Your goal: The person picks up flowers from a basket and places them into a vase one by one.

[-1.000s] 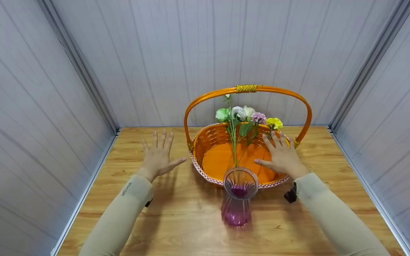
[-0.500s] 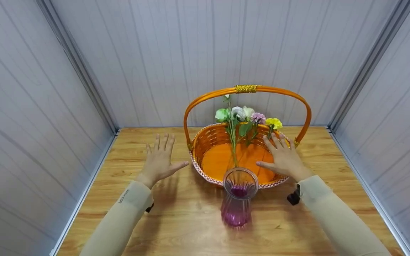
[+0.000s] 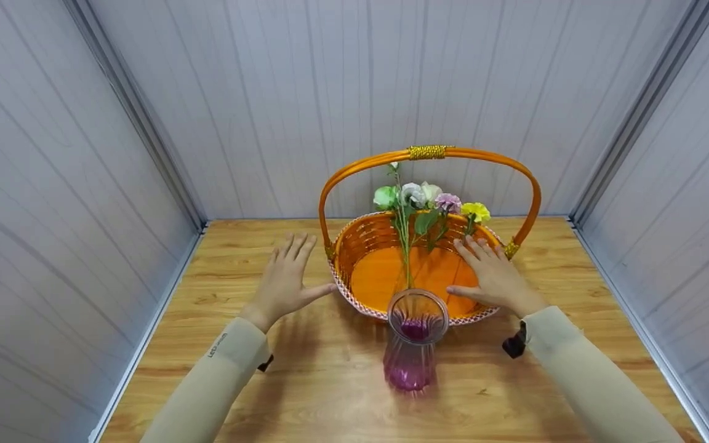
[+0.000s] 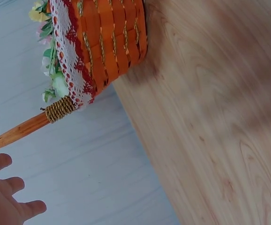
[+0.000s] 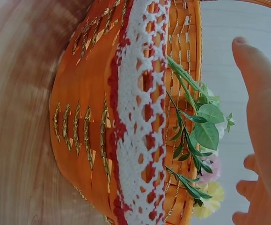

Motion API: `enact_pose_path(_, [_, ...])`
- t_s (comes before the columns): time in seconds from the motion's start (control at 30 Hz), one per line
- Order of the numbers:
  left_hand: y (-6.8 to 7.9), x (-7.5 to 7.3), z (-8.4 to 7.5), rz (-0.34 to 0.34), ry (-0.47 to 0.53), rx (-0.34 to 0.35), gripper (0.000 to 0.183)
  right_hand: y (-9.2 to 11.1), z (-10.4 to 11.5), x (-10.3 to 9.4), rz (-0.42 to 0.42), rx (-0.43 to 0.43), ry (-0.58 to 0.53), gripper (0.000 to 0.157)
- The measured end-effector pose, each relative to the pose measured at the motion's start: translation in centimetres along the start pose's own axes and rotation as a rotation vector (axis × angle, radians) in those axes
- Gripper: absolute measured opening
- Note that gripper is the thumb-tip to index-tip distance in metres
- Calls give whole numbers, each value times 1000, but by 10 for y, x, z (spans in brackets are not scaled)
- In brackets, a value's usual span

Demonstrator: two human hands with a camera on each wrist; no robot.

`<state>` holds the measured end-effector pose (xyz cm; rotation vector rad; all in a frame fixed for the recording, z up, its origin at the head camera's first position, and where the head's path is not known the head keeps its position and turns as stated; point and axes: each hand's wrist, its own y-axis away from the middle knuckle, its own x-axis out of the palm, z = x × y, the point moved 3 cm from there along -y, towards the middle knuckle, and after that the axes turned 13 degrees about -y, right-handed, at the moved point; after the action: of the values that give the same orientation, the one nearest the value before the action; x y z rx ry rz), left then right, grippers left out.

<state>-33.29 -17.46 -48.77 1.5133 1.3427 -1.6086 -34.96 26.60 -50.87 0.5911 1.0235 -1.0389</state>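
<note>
An orange woven basket (image 3: 364, 231) with a tall arched handle and red-and-white lace trim stands toward the back of the table. Artificial flowers (image 3: 415, 195) in green, white, purple and yellow lean against its back rim, stems inside. In front of the basket stands a ribbed glass vase (image 3: 410, 363), clear at the top and purple below. My left hand (image 3: 284, 283) hovers left of the basket, fingers extended, thumb tip near the rim in the head view. My right hand (image 3: 493, 277) is spread over the basket's right side. Both hands hold nothing.
The wood-grain table (image 3: 219, 258) is enclosed by pale panel walls (image 3: 268, 111) at the back and both sides. The basket's handle (image 3: 428, 152) arches high in front of the back wall. Small black devices sit under both wrists.
My left hand has moved right toward the basket, its fingers closer together. My right hand has shifted slightly right and nearer to me. The basket, flowers and vase stay in place.
</note>
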Motion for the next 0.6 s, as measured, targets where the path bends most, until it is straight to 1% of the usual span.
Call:
enact_pose_path(0.17, [1,1,-5,-26,38,17,108,1,-2,1,12,-19,-96,104])
enact_pose_path(0.27, [1,2,-8,-39,62,29,107,1,-3,0,11,-24,-134,103])
enact_pose_path(0.47, [1,5,-13,-43,89,46,106,3,-4,0,19,-44,-184,103])
enact_pose_path(0.6, [1,7,-18,-54,109,66,104,5,-3,0,24,-39,-211,102])
